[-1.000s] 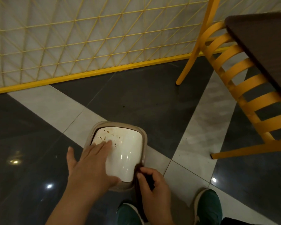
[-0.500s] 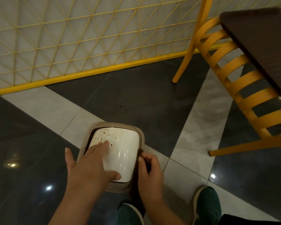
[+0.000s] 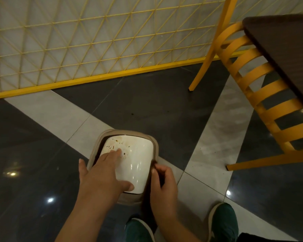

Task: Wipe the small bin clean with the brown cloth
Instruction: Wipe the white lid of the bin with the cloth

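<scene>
The small bin (image 3: pixel 154 144) stands on the floor in front of my feet, with a beige rim and a white swing lid (image 3: pixel 135 159) speckled with brown stains at its far end. My left hand (image 3: pixel 103 173) lies flat on the lid, fingers spread toward the stains, thumb at the lid's near edge. My right hand (image 3: pixel 163 186) is closed on the brown cloth (image 3: pixel 148 198), pressing it against the bin's right near side. Most of the cloth hangs dark below my hand and is hard to make out.
A yellow slatted chair (image 3: pixel 262 95) stands to the right, its legs on the floor close to the bin. A dark table (image 3: pixel 287 49) overlaps it at the upper right. A yellow lattice partition (image 3: pixel 94 49) runs along the back. My green shoes (image 3: pixel 222 222) are below.
My right hand with the cloth has slid up along the bin's right side. My left hand stays on the lid. The view has shifted slightly.
</scene>
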Tool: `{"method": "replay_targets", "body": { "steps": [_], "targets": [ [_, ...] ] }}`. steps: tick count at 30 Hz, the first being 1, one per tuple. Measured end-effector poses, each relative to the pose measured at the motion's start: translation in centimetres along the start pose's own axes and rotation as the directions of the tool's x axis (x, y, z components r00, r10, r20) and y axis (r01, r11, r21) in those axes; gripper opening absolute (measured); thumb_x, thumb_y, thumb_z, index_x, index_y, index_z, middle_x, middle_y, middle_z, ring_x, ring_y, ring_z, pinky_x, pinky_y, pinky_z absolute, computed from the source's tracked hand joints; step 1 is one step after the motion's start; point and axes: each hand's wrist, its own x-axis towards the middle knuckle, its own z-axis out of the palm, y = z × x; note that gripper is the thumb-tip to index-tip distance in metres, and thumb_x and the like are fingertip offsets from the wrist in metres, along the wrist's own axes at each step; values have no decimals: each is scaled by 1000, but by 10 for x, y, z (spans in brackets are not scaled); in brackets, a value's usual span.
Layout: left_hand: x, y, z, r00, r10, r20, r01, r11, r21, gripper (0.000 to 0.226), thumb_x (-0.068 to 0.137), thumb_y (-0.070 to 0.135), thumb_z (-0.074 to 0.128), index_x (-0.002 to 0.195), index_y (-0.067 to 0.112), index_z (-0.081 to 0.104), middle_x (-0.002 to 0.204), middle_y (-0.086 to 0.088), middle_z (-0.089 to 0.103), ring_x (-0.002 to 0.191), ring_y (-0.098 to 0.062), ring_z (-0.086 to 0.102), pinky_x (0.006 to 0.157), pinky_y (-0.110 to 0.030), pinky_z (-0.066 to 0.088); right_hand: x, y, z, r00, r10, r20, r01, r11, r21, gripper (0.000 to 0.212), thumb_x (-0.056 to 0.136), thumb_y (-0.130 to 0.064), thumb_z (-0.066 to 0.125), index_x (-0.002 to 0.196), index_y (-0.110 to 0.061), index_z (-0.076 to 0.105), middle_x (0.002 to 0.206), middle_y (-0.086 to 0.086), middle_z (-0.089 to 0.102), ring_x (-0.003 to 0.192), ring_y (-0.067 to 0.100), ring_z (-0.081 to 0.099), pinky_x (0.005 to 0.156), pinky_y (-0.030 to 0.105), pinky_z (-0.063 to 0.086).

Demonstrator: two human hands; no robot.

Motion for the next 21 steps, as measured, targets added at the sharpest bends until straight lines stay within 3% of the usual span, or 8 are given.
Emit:
{"method": "replay_targets", "body": {
  "steps": [2,5,7,10,14,18,21],
  "targets": [
    [0,0,0,1000,-1,-3,1,1000,-4,95,71,48,76,145,39,17,151,13,29,139,-12,33,116,-51,-12,-25,21,-1,994,-108,-2,107,993,-44,16,92,-23,58,94,-39,57,97,-20,61,95,0,59,87,32,53],
    [-1,-2,1,999,11,-35,-11,1000,-25,94,71,46,76,146,39,20,152,13,28,139,-11,31,116,-49,-14,-33,15,-1,911,-410,46,412,903,-123,15,86,-31,59,97,-41,57,99,-21,57,96,1,57,82,16,47],
    [-1,-4,1,999,13,-49,-14,999,-29,93,71,46,76,146,39,21,153,13,28,140,-10,30,116,-49,-14,-18,-10,1,865,-486,123,501,852,-152,15,87,-30,58,98,-40,59,100,-23,55,98,-4,55,82,8,43],
    [-1,-2,1,999,11,-45,-13,999,-38,94,70,47,77,146,40,22,152,14,29,140,-10,30,116,-51,-13,16,-41,4,924,-369,96,379,916,-131,20,90,-26,59,93,-46,55,102,-26,52,99,-9,52,83,7,42],
    [-3,0,0,998,25,-60,-28,999,-46,92,70,49,76,145,40,23,150,15,32,137,-9,34,116,-48,-14,7,-28,2,969,-245,19,246,965,-95,25,92,-21,58,93,-46,54,103,-24,55,99,-8,52,85,14,47],
    [-3,-2,1,997,37,-62,-38,999,-20,91,73,50,74,145,39,21,151,14,30,138,-10,33,115,-45,-14,-38,15,-1,889,-456,35,458,884,-95,21,89,-21,57,97,-41,54,100,-22,53,97,3,56,80,11,44],
    [-4,-2,2,997,40,-70,-40,999,-7,92,73,49,73,146,38,20,152,14,29,138,-10,32,115,-46,-14,-32,13,-4,849,-519,101,528,843,-106,21,89,-26,53,99,-45,52,101,-21,53,98,1,55,81,11,43]
  ]
}}
